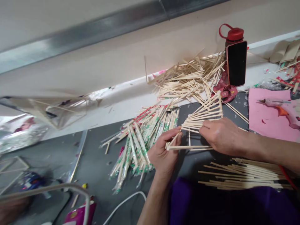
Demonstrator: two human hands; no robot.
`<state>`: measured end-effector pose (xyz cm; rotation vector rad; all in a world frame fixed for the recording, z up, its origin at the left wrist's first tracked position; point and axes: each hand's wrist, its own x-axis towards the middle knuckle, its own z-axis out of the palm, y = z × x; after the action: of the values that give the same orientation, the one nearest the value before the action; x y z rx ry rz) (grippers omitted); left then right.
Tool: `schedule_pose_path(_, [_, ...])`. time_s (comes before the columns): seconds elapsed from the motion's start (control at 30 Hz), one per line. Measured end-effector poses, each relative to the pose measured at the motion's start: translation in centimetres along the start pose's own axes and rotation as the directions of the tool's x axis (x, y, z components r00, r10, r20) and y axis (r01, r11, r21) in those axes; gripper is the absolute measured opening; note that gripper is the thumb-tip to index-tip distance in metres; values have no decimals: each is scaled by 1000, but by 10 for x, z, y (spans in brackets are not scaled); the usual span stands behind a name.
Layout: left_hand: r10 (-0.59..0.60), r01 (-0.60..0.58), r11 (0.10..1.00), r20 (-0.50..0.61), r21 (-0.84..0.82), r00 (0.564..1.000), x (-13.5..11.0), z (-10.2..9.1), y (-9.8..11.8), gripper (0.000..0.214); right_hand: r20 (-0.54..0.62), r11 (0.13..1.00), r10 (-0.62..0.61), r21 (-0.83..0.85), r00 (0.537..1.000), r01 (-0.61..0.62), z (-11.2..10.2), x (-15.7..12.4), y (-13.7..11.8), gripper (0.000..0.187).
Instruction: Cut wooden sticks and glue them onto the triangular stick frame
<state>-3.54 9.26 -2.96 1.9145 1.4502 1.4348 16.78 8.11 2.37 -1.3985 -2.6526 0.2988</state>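
Observation:
Both hands are on a frame built of wooden chopsticks (187,147), held above the dark tabletop. My left hand (164,150) grips its left corner between thumb and fingers. Closed on the right side of the frame, my right hand (219,134) presses near the fanned row of sticks (199,120); whether it pinches a single stick there I cannot tell. Just left of my left hand lie chopsticks in printed plastic wrappers (140,140). Below my right forearm is a row of loose bare chopsticks (243,175).
A heap of bare chopsticks (189,78) lies against the wall, beside a red-capped bottle (235,34) with a phone (236,64) leaning on it. A glue gun (278,107) rests on pink cloth (260,122) at right. At left stands a metal rail (58,186), near another person's blurred hand (15,207).

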Motion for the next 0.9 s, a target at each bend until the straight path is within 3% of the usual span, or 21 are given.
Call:
schedule_pose_path(0.3, [-21, 22, 1000, -27, 12, 999, 0, 8, 1, 13, 142, 991, 129, 15, 981, -133, -20, 11, 0, 24])
schedule_pose_path(0.9, [33, -32, 999, -16, 40, 999, 4, 9, -5, 9, 90, 987, 147, -75, 985, -140, -14, 11, 0, 23])
